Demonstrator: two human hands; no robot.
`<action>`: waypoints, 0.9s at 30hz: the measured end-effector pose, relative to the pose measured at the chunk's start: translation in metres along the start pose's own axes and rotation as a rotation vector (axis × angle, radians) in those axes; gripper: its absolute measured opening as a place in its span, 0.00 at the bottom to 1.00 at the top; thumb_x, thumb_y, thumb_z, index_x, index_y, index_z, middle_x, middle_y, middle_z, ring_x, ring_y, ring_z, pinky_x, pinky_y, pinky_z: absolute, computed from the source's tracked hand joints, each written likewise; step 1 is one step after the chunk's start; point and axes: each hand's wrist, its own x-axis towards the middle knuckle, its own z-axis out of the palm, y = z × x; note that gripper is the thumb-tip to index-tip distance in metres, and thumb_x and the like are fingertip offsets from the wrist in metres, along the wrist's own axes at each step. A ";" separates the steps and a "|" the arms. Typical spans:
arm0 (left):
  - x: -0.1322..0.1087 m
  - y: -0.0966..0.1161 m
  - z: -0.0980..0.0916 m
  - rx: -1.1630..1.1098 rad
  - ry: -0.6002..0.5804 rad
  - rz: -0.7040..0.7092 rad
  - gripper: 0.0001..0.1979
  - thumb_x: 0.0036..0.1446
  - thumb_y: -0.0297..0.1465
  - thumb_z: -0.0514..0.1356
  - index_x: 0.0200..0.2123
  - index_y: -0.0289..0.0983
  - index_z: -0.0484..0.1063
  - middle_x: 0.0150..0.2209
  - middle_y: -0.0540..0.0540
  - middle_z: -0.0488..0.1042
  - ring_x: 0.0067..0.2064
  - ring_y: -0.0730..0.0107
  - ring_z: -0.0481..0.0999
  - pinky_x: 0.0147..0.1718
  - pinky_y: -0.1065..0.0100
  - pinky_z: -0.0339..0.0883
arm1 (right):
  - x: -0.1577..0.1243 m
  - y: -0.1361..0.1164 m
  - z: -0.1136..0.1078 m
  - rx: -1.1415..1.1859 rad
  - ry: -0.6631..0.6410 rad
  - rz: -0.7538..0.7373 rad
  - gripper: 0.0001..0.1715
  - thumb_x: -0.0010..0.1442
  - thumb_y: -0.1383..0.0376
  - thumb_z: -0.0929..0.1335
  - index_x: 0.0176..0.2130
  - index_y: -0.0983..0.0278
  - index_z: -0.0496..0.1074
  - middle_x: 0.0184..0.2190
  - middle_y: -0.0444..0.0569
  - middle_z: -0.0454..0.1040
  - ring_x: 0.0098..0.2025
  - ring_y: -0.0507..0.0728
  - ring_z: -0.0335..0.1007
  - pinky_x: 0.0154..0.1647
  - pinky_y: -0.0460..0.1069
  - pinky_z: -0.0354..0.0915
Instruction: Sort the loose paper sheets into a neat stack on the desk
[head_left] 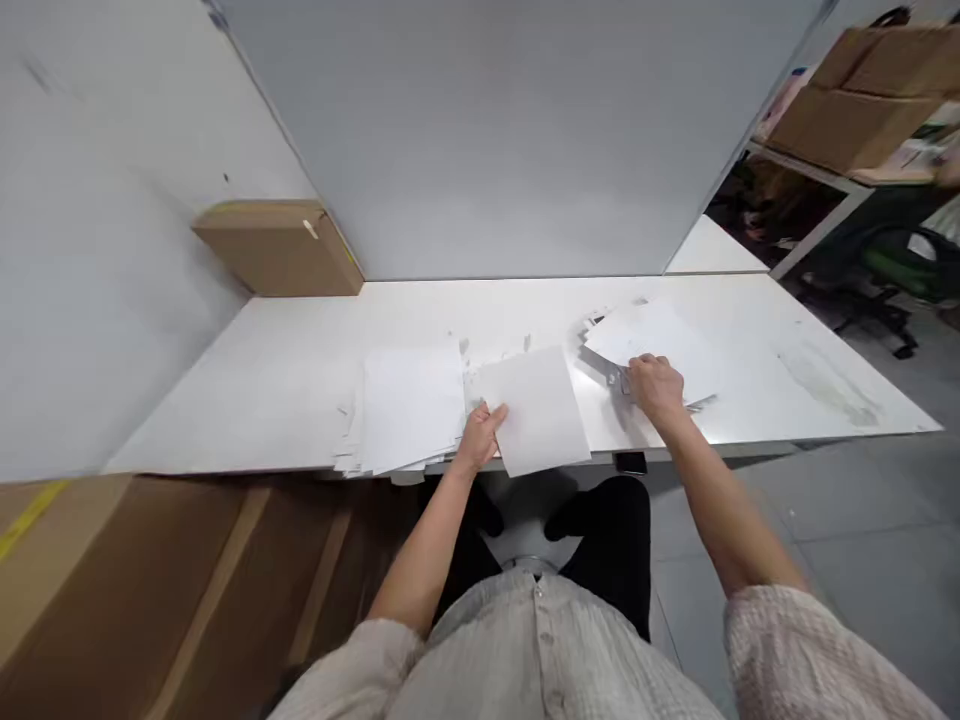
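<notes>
My left hand (480,434) pinches the left edge of a white paper sheet (534,412), thumb on top. This sheet lies tilted in the middle, its lower part reaching past the table's front edge. Left of it rests a pile of white paper (416,405) with uneven edges. My right hand (657,384) is closed at the lower left side of another paper pile (667,335), whose sheets are fanned out. Beside its fingers a small greyish thing (621,380) shows, too blurred to name. What the right fingers grip is hidden.
The white table (300,390) runs across, with a pale panel (517,140) behind it. A closed cardboard box (281,248) stands at the back left. Large cartons (135,590) are below left. Small paper scraps lie near the piles. A shelf with boxes (855,110) is far right.
</notes>
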 end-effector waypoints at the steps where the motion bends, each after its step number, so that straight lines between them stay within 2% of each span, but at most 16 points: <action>1: 0.000 0.000 0.000 0.007 -0.009 0.002 0.22 0.38 0.34 0.71 0.38 0.32 0.74 0.35 0.43 0.79 0.47 0.56 0.75 0.50 0.57 0.66 | 0.001 0.001 -0.001 0.030 -0.040 0.035 0.20 0.62 0.66 0.56 0.39 0.67 0.75 0.41 0.59 0.73 0.45 0.64 0.65 0.31 0.51 0.59; 3: -0.001 0.000 0.001 0.019 -0.023 0.008 0.21 0.39 0.34 0.71 0.38 0.32 0.74 0.35 0.42 0.79 0.47 0.56 0.75 0.50 0.57 0.66 | 0.003 0.002 -0.004 0.080 -0.068 0.090 0.20 0.62 0.63 0.57 0.38 0.66 0.75 0.40 0.59 0.73 0.42 0.62 0.66 0.32 0.51 0.58; 6: -0.001 0.000 0.000 0.029 -0.036 0.022 0.21 0.40 0.35 0.70 0.38 0.33 0.74 0.36 0.42 0.79 0.46 0.56 0.76 0.49 0.57 0.67 | 0.004 0.007 -0.013 0.125 0.002 0.136 0.19 0.62 0.62 0.57 0.36 0.65 0.75 0.38 0.57 0.74 0.39 0.60 0.67 0.32 0.50 0.57; 9: 0.000 -0.001 -0.001 0.030 -0.042 0.029 0.21 0.41 0.35 0.70 0.40 0.33 0.74 0.36 0.42 0.79 0.46 0.56 0.76 0.48 0.57 0.67 | -0.003 0.011 -0.034 0.147 0.328 0.146 0.19 0.63 0.62 0.57 0.35 0.66 0.73 0.37 0.57 0.73 0.38 0.60 0.66 0.33 0.51 0.56; 11: 0.000 -0.001 -0.001 0.030 -0.045 0.024 0.22 0.41 0.35 0.70 0.40 0.33 0.74 0.35 0.42 0.79 0.45 0.56 0.76 0.48 0.56 0.67 | -0.015 0.011 -0.056 0.255 0.547 0.141 0.19 0.64 0.61 0.56 0.36 0.66 0.71 0.33 0.54 0.72 0.34 0.58 0.65 0.31 0.51 0.56; 14: 0.000 -0.001 0.000 0.025 -0.050 0.016 0.22 0.40 0.36 0.70 0.39 0.32 0.74 0.35 0.41 0.79 0.45 0.55 0.76 0.48 0.56 0.67 | -0.039 0.000 -0.091 0.618 0.752 0.119 0.14 0.63 0.59 0.59 0.37 0.64 0.69 0.27 0.47 0.68 0.27 0.53 0.61 0.29 0.49 0.56; 16: 0.001 -0.001 -0.001 0.023 -0.056 0.023 0.22 0.41 0.37 0.70 0.39 0.32 0.74 0.36 0.40 0.79 0.46 0.55 0.76 0.48 0.57 0.67 | -0.052 -0.015 -0.103 0.922 0.805 0.107 0.12 0.62 0.57 0.62 0.36 0.62 0.68 0.28 0.45 0.67 0.28 0.52 0.61 0.29 0.48 0.58; 17: 0.001 -0.002 -0.001 0.023 -0.054 0.027 0.22 0.41 0.37 0.70 0.39 0.32 0.74 0.36 0.40 0.79 0.46 0.55 0.76 0.48 0.57 0.67 | -0.057 -0.023 -0.103 1.065 0.776 0.106 0.12 0.61 0.56 0.63 0.35 0.62 0.67 0.28 0.44 0.67 0.29 0.52 0.61 0.30 0.48 0.58; 19: 0.001 -0.003 -0.003 0.030 -0.034 0.020 0.22 0.41 0.38 0.69 0.39 0.33 0.74 0.36 0.41 0.79 0.45 0.55 0.76 0.47 0.57 0.68 | -0.061 -0.041 -0.090 1.278 0.590 0.113 0.13 0.59 0.55 0.64 0.32 0.62 0.67 0.27 0.43 0.66 0.30 0.51 0.61 0.30 0.47 0.58; 21: 0.000 -0.003 -0.003 0.037 -0.016 0.008 0.21 0.43 0.39 0.68 0.39 0.33 0.74 0.36 0.41 0.79 0.45 0.55 0.76 0.46 0.57 0.68 | -0.062 -0.059 -0.062 1.350 0.346 0.138 0.13 0.58 0.55 0.64 0.30 0.63 0.66 0.25 0.42 0.64 0.28 0.51 0.59 0.29 0.46 0.57; 23: -0.001 -0.002 -0.003 0.028 -0.018 0.008 0.21 0.43 0.40 0.68 0.38 0.33 0.74 0.36 0.40 0.79 0.46 0.54 0.75 0.47 0.57 0.68 | -0.061 -0.073 -0.031 1.314 0.192 0.174 0.14 0.57 0.55 0.64 0.29 0.63 0.66 0.22 0.41 0.63 0.26 0.51 0.57 0.27 0.46 0.55; 25: -0.002 -0.001 -0.001 0.006 -0.029 0.018 0.21 0.43 0.40 0.68 0.37 0.32 0.74 0.36 0.40 0.79 0.47 0.54 0.75 0.48 0.56 0.67 | -0.061 -0.084 -0.006 1.246 0.140 0.205 0.14 0.57 0.55 0.63 0.29 0.63 0.66 0.21 0.41 0.63 0.25 0.51 0.56 0.27 0.47 0.54; 27: -0.003 0.000 0.001 -0.012 -0.032 0.015 0.20 0.43 0.39 0.68 0.37 0.32 0.74 0.36 0.40 0.79 0.47 0.53 0.75 0.49 0.56 0.66 | -0.062 -0.089 0.008 1.198 0.125 0.222 0.15 0.57 0.54 0.62 0.29 0.63 0.66 0.21 0.42 0.64 0.24 0.51 0.56 0.27 0.47 0.54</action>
